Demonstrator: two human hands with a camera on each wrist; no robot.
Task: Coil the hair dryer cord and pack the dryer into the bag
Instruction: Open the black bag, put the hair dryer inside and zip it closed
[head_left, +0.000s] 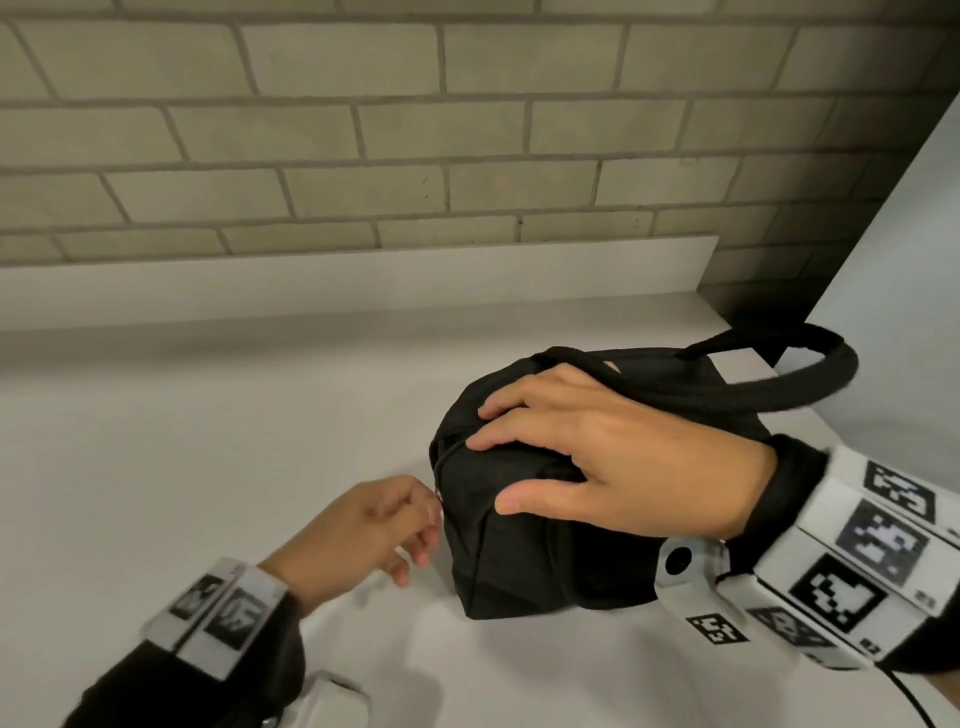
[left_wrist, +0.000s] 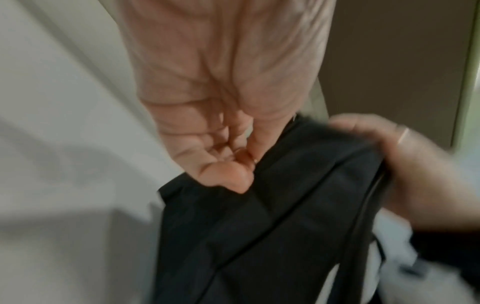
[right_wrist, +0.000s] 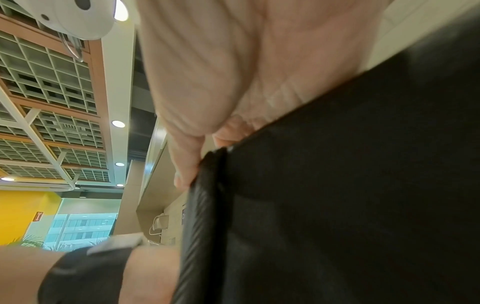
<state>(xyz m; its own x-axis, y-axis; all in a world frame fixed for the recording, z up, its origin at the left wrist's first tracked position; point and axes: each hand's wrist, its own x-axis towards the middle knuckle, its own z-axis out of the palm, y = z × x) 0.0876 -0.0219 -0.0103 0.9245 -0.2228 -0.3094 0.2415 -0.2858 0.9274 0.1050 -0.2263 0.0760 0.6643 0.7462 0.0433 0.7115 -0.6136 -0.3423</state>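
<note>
1. Bag (head_left: 524, 551), black, sits on the white table (head_left: 208, 415); contents hidden.
2. Its long axis runs left-near to right-far, handle (head_left: 810, 374) at the far right.
3. Right hand (head_left: 613, 457) fingers lie spread on top; left hand (head_left: 374, 525) fingers pinch the zipper pull (head_left: 440, 493).

Bag (head_left: 524, 561): black matt woven cloth. Counter (head_left: 208, 441): smooth pale matt surface. Wall (head_left: 363, 130): rough matt brick.
</note>
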